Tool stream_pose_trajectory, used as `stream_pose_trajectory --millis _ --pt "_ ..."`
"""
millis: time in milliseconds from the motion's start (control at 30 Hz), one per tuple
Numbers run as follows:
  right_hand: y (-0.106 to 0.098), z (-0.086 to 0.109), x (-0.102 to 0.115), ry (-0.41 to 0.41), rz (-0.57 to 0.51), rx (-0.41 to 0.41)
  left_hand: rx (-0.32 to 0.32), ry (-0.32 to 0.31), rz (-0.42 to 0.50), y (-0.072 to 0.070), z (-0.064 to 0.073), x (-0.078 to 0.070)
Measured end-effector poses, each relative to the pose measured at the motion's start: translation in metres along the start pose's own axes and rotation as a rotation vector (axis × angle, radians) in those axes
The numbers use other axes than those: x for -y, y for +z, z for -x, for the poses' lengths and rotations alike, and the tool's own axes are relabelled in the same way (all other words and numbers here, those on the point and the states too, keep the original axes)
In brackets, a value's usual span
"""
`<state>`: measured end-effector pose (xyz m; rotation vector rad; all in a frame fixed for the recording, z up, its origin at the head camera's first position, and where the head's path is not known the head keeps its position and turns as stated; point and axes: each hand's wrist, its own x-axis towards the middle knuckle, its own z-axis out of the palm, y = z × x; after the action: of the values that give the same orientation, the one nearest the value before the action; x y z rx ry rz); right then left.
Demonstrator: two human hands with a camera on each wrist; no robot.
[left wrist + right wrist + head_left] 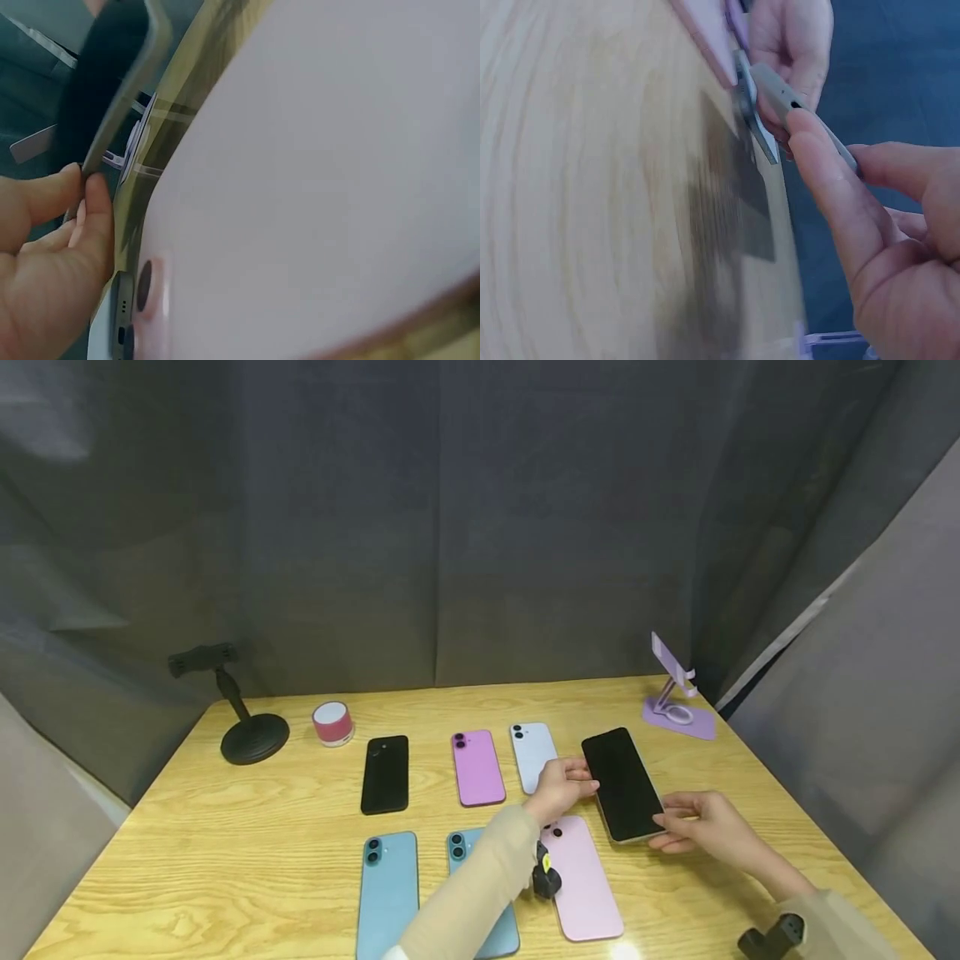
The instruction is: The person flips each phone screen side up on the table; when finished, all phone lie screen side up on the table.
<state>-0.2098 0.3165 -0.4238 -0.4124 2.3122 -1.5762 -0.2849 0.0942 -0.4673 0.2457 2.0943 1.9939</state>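
A smartphone (622,783) with a dark screen facing up is held above the table between both hands. My left hand (558,789) pinches its left edge, thumb on one face and fingers on the other, as the left wrist view shows. At its lower right corner my right hand (705,828) grips the edge between thumb and fingers. In the right wrist view the phone's pale end (784,94) with a port faces the camera. A pink phone (583,885) lies face down below my left wrist, and a white phone (531,752) lies just behind that hand.
A purple phone (478,768), a black phone (386,774) and two blue phones (388,885) lie on the wooden table (247,852). At the back stand a black stand (255,739), a pink speaker-like cylinder (333,723) and a lilac phone stand (678,714).
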Motion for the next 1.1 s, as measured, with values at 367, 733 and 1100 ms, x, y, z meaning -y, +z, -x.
stream_pose_trajectory --millis 367,733,1100 --pt "-0.008 -0.004 -0.022 0.034 -0.173 0.061 0.031 -0.087 0.149 0.004 0.001 0.005" --pt "-0.003 -0.005 -0.02 0.066 -0.162 0.023 0.065 -0.1 0.039 0.002 0.006 -0.001" --pt "-0.003 -0.009 -0.022 0.113 -0.058 -0.003 0.161 -0.128 -0.014 0.003 0.012 -0.008"
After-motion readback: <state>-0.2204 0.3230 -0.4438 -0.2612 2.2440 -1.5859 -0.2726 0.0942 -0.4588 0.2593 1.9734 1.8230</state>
